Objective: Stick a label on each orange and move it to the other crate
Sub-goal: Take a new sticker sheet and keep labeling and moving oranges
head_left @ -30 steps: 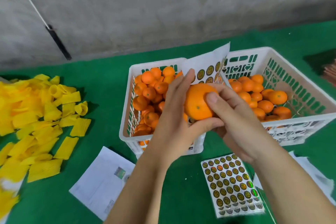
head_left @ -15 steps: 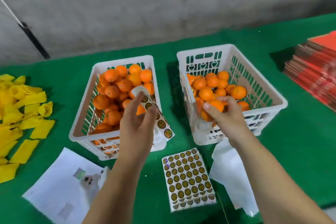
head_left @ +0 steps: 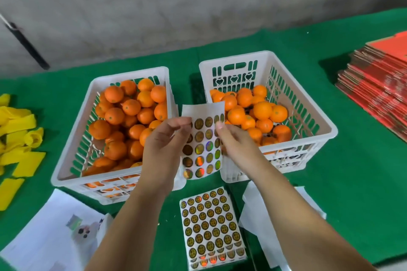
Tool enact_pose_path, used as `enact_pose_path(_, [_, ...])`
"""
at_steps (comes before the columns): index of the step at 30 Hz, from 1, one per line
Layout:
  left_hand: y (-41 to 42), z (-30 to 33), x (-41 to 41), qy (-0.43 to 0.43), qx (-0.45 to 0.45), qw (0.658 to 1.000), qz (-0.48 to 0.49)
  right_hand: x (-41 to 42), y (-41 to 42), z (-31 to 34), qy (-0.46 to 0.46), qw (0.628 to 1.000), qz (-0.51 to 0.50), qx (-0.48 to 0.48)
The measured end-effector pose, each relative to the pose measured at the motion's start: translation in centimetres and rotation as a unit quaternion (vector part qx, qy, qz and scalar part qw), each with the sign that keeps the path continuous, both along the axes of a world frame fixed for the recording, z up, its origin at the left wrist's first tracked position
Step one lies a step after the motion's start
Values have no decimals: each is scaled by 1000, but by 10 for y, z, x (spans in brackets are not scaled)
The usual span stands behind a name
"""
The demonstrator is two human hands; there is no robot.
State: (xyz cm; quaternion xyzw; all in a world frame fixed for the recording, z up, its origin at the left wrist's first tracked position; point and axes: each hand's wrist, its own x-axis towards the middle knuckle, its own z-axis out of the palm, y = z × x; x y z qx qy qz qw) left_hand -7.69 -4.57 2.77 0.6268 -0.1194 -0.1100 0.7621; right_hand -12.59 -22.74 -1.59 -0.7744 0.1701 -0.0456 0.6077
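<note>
Your left hand (head_left: pixel 164 145) has its fingers (head_left: pixel 176 122) curled, pinching the left edge of a label sheet (head_left: pixel 202 141) held upright between the two crates. Your right hand (head_left: pixel 236 143) reaches to the sheet's upper right, fingers (head_left: pixel 220 126) bent together with the tips on one of the round labels there; you cannot tell whether a label is already lifted. Neither hand holds an orange.

Just left of the held sheet stands one white crate (head_left: pixel 72 156) heaped with oranges (head_left: pixel 130 116). Just right of the sheet stands the second crate (head_left: pixel 317 116), with a lower pile of oranges (head_left: pixel 253 112).

Below the held sheet, one full label sheet (head_left: pixel 211 226) lies flat on the green desk (head_left: pixel 352 182). White papers (head_left: pixel 48 237) lie lower left of it. Yellow foam sleeves (head_left: pixel 17 136) sit far left, a stack of red cards (head_left: pixel 378 86) far right.
</note>
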Motion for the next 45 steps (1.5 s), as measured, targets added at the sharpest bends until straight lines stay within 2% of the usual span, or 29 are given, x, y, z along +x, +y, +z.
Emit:
enact_pose_path(3, [2, -13, 17, 53, -23, 998, 23, 18, -5, -1, -33, 998, 28, 46])
enact_pose_path(6, [4, -27, 39, 55, -1, 996, 74, 38, -13, -8, -74, 994, 36, 70])
enact_pose_path(8, [8, -39, 58, 28, 50, 993, 104, 49, -8, -19, -81, 994, 25, 68])
enact_pose_path(9, [13, -47, 67, -1, 106, 988, 115, 54, -3, -25, -80, 996, 17, 46])
enact_pose_path(10, [21, -57, 78, -45, 188, 974, 123, 57, 5, -32, -74, 997, 7, -8])
enact_pose_path(11, [31, -66, 90, -98, 286, 946, 120, 60, 12, -38, -65, 994, -1, -88])
enact_pose_path(13, [53, -86, 108, -191, 463, 861, 91, 63, 23, -45, -37, 962, -11, -272])
enact_pose_path(14, [63, -95, 115, -200, 505, 836, 77, 65, 26, -46, -28, 943, -15, -332])
enact_pose_path(15, [68, -100, 120, -176, 516, 835, 70, 67, 27, -45, -28, 936, -17, -350])
enact_pose_path(17, [69, -106, 128, -138, 522, 839, 65, 68, 24, -43, -48, 946, -35, -319])
enact_pose_path(19, [63, -113, 135, -134, 592, 795, 15, 68, 25, -41, -62, 948, -45, -309])
enact_pose_path(21, [59, -117, 141, -72, 665, 743, -31, 68, 26, -41, -69, 935, -35, -345])
enact_pose_path(23, [59, -120, 150, -17, 695, 717, -49, 69, 29, -41, -58, 927, -18, -371])
enact_pose_path(25, [59, -120, 159, -42, 686, 724, -65, 69, 31, -42, -51, 918, -18, -393])
enact_pose_path(28, [62, -121, 165, -49, 633, 772, -12, 68, 32, -44, -41, 906, -19, -420])
enact_pose_path(31, [65, -126, 166, -33, 640, 768, 15, 69, 33, -44, -39, 905, -16, -423])
enact_pose_path(34, [69, -125, 168, -38, 613, 788, 37, 69, 34, -41, -40, 912, -19, -408])
enact_pose_path(36, [71, -126, 169, -18, 624, 781, 29, 69, 32, -38, -54, 930, -38, -362])
enact_pose_path(39, [73, -131, 171, 48, 661, 749, 8, 68, 33, -36, -80, 938, -52, -332])
enact_pose_path(40, [74, -130, 172, 82, 651, 754, 13, 67, 34, -37, -79, 940, -47, -330])
enact_pose_path(42, [76, -120, 173, 134, 574, 806, 48, 66, 33, -37, -71, 954, -38, -289])
enact_pose_path(45, [83, -91, 161, 132, 327, 924, 150, 61, 30, -29, -87, 989, -26, -116])
